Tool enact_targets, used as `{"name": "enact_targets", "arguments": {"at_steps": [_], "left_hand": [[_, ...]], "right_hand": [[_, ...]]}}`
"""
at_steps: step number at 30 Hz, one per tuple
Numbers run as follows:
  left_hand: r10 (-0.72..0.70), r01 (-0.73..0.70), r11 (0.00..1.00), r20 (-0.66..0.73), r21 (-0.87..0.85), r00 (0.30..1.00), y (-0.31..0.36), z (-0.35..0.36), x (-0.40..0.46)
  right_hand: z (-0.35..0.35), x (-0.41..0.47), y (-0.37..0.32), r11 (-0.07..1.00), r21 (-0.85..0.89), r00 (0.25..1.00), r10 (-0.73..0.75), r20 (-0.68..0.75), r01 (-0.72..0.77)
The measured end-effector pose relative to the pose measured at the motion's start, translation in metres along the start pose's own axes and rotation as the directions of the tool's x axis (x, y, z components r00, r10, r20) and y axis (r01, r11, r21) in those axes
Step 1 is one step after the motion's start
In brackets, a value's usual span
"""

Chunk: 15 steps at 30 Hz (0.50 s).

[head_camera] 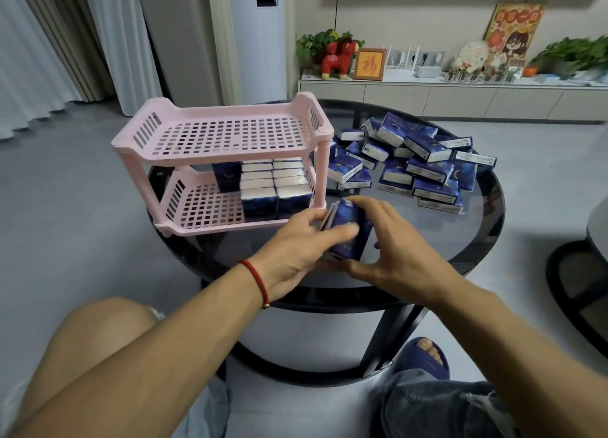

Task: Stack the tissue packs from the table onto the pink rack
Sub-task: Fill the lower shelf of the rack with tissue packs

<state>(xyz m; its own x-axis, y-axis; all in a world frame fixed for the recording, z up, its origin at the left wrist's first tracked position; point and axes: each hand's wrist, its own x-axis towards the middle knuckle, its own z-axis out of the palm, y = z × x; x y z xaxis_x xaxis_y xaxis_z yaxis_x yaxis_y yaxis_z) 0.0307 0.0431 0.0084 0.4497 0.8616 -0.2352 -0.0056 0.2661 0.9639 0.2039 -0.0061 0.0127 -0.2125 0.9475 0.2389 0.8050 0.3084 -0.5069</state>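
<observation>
Holding tissue packs [345,228] between left hand [296,243] and right hand [391,250].

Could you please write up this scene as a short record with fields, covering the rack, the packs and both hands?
rack: pink rack, two tiers, on the round glass table
top tier: no packs
bottom tier: stacked packs fill its right part
loose pile: on the table, right of the rack
held packs: a small bundle in front of the rack
left hand: grips the bundle's left side
right hand: grips its right side
</observation>
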Motion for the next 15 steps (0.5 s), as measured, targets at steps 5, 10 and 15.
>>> {"name": "enact_targets", "arguments": {"at_steps": [5, 10, 15], "left_hand": [[0.106, -0.092, 0.986, -0.101, 0.138, 0.989, -0.007, -0.026, -0.003], [0.234, -0.211, 0.936, -0.051, 0.281, 0.971, -0.012, -0.054, -0.015], [0.316, -0.195, 0.687, -0.046, 0.700, 0.948, -0.020, -0.075, -0.024]], "right_hand": [[0.013, 0.013, -0.010, 0.995, 0.099, 1.000, -0.019, 0.025, 0.017], [0.024, 0.020, -0.019, 0.978, 0.204, 0.999, -0.041, 0.021, 0.035], [0.039, 0.028, -0.022, 0.983, 0.172, 0.997, -0.073, 0.034, 0.066]]}}
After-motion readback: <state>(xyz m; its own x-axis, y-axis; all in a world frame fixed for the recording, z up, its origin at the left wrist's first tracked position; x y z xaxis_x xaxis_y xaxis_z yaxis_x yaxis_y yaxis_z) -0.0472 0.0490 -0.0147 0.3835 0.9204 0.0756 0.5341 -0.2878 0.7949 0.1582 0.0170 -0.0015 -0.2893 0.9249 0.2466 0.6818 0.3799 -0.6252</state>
